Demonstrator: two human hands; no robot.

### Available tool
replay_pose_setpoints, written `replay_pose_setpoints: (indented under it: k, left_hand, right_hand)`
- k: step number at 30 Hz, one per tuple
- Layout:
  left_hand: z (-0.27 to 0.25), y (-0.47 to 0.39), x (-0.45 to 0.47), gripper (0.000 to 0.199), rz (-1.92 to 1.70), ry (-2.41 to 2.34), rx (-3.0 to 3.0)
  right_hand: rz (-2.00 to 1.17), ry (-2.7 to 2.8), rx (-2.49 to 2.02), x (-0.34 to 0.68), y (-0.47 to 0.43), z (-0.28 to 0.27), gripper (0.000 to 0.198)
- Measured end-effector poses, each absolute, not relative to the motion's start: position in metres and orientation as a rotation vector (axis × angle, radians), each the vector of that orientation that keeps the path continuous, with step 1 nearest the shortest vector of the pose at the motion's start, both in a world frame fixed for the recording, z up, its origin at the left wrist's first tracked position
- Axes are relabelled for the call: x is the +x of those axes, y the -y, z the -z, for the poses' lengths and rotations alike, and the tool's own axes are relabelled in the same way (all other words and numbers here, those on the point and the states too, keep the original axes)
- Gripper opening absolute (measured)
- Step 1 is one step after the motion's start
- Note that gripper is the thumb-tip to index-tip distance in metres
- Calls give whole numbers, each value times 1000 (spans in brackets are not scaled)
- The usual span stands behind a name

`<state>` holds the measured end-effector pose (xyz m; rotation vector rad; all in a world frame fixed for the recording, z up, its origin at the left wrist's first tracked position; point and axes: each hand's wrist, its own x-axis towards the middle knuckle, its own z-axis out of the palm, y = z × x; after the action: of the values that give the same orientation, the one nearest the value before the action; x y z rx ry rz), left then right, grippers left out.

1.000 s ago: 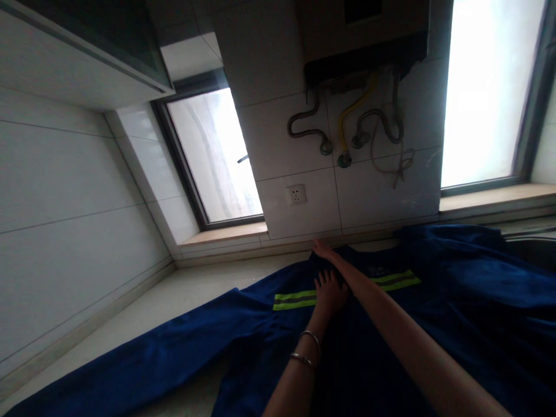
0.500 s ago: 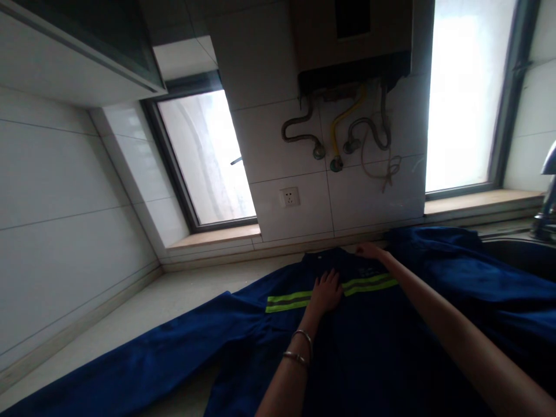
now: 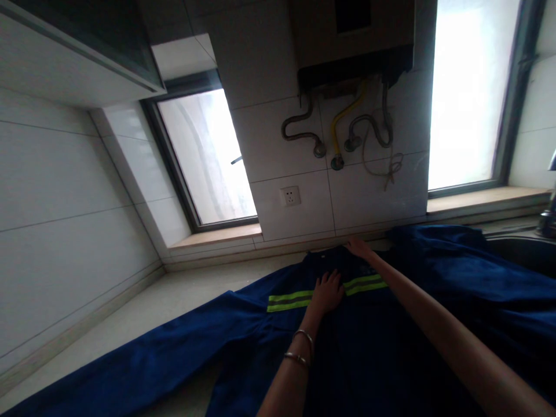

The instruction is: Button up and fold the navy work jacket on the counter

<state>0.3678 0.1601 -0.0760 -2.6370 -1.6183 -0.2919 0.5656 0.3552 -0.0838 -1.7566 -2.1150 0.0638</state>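
A dark blue work jacket (image 3: 365,341) lies spread on the countertop, with yellow-green and grey reflective stripes (image 3: 290,301) across its chest. My left hand (image 3: 329,292), with bangles on the wrist, rests flat on the jacket front beside the stripes, fingers spread. At the collar, my right hand (image 3: 359,248) reaches over the cloth with its fingers stretched to the left, touching the collar edge; its fingertips are dim. One sleeve (image 3: 143,359) runs out to the lower left. The other side of the jacket bunches up toward the sink at the right.
Pale countertop (image 3: 195,281) shows along the wall at left. A sink (image 3: 521,249) with a faucet (image 3: 549,217) stands at the right edge. Above hang a water heater (image 3: 356,35) and its hoses (image 3: 336,127). A socket (image 3: 291,196) sits between two windows.
My right hand has moved a little to the left along the collar. My left hand stays in place on the jacket front. The view has shifted slightly.
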Motion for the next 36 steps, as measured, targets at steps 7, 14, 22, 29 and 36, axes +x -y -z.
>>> replay_pose_setpoints:
  k: [7,14,22,29,36]
  left_hand:
    - [79,-164,369,47,311,1597,-2653]
    - [83,-164,367,48,318,1554,-2669]
    - [88,-165,364,50,230,1450,-2669]
    - [94,-166,361,57,192,1413,-2701]
    - [92,-164,364,52,225,1456,-2652]
  right_hand:
    - [-127,2178,-1832,520,-345,115,73]
    - [-65,2142,-1765,507,-342,94,56]
    - [-117,2351,-1419,403,-349,68,37]
    - [-223,2462,-1395,386,-325,95,56]
    - [-121,2312,-1453,403,-312,74,65]
